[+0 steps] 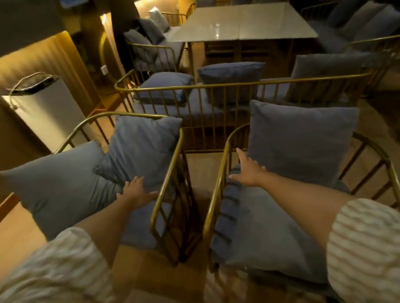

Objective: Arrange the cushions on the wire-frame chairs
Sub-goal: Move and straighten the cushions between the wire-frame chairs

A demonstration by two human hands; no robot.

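Two gold wire-frame chairs stand side by side below me. The left chair (168, 170) holds two blue-grey cushions: one (57, 186) leaning out over its left side, another (143, 148) propped in the back corner. My left hand (137, 190) lies flat with spread fingers at the lower edge of that back cushion. The right chair (219, 181) has a blue seat pad (261, 229) and an upright back cushion (300, 139). My right hand (248, 170) is open, fingers stretched toward the lower left corner of this cushion, holding nothing.
A gold wire-frame bench (211, 87) with several blue cushions stands just beyond the chairs. Behind it is a pale square table (241, 23) ringed by more cushioned seats. A white bin (45, 107) stands against the left wall. A narrow gap separates the two chairs.
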